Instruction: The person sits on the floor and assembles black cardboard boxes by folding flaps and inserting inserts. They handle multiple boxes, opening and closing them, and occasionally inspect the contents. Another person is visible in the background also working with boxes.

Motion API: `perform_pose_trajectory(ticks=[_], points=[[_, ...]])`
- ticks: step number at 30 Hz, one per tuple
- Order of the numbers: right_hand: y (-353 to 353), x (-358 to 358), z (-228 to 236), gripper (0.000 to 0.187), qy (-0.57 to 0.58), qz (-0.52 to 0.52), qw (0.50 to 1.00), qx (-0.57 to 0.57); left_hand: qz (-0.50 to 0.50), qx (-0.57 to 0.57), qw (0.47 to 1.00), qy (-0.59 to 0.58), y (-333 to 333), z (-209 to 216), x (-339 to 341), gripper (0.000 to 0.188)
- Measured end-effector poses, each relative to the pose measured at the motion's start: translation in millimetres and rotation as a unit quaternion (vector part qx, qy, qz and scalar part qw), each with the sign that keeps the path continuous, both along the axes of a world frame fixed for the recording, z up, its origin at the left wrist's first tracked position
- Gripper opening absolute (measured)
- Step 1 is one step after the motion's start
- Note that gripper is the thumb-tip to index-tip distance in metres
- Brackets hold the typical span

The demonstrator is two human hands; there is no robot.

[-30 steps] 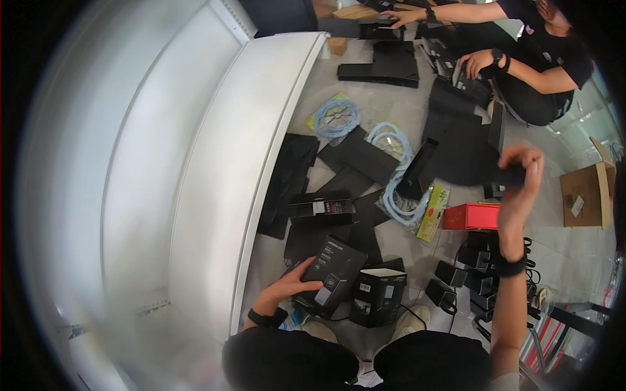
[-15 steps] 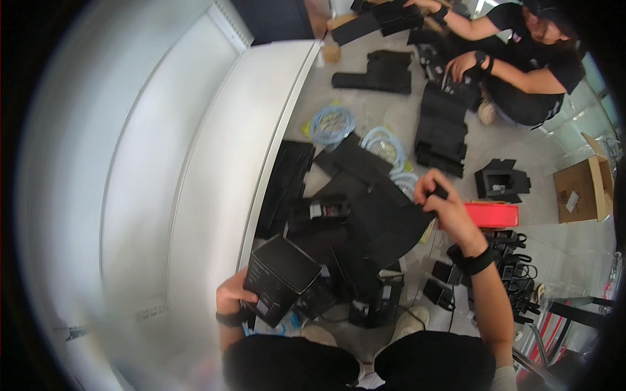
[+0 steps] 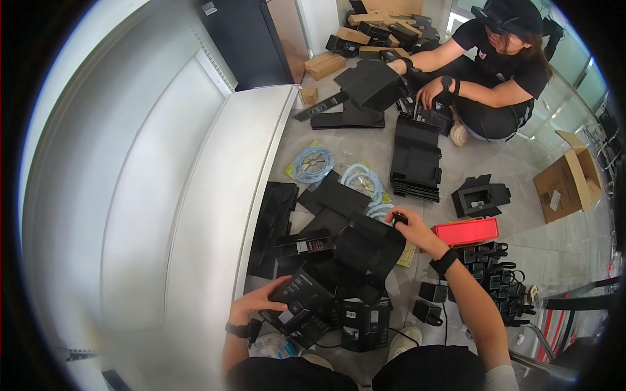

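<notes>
My left hand (image 3: 264, 300) is closed round the side of a black printed box (image 3: 304, 296), low in front of me and tilted. Ahead and to the right, my right hand (image 3: 412, 229) has its fingers closed on a small black object (image 3: 400, 219), too small to tell its kind. Just left of that hand, a black folded cardboard sheet (image 3: 370, 247) lies on the heap; whether they touch I cannot tell. Another black printed box (image 3: 365, 326) stands by my feet. Between the sheet and the shelf is an opened black box (image 3: 305, 247).
A white shelf (image 3: 222, 169) runs along my left. Pale blue cable coils (image 3: 313, 164) lie ahead. To the right are a red box (image 3: 466, 231), several small black devices (image 3: 499, 274) and a brown carton (image 3: 568, 179). A co-worker (image 3: 495, 85) crouches beyond stacked black cardboard (image 3: 415, 159).
My left hand has turned the box and tipped it. My right hand has come nearer the black sheet, which has sunk onto the heap. The co-worker has moved black cardboard across the floor.
</notes>
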State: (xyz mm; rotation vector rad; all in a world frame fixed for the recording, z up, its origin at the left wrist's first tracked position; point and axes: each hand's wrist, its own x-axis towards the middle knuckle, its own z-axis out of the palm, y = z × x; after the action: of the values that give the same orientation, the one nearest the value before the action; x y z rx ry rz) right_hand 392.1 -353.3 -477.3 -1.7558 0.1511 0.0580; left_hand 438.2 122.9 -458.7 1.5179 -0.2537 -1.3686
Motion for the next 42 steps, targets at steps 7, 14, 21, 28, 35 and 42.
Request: perform_pose_trajectory(ticks=[7,14,21,28,35,42], points=[[-83.0,18.6,-54.7,0.023,-0.012,-0.017,0.957,-0.288,-0.057,0.047,0.997,-0.019,0.5,-43.1,9.3,0.108],[-67.0,58.2,-36.0,0.042,-0.119,-0.057,0.883,-0.450,-0.054,0.112,0.990,-0.065,1.8,-63.1,-6.0,0.110],[-44.0,146.8,-61.6,0.127,0.027,-0.091,0.922,-0.376,-0.030,0.117,0.969,-0.215,9.7,-84.5,-19.5,0.103],[-39.1,168.6,-77.0,0.098,0.014,-0.088,0.903,-0.419,0.016,0.149,0.946,-0.288,13.3,-88.6,-46.6,0.098],[-21.5,179.1,-79.9,0.050,-0.106,-0.090,0.834,-0.534,0.074,0.175,0.923,-0.335,10.3,-83.8,-53.6,0.091],[-21.7,144.6,-60.5,0.044,-0.179,-0.148,0.939,-0.253,0.105,0.157,0.839,-0.511,-17.7,-45.2,-46.8,0.083]])
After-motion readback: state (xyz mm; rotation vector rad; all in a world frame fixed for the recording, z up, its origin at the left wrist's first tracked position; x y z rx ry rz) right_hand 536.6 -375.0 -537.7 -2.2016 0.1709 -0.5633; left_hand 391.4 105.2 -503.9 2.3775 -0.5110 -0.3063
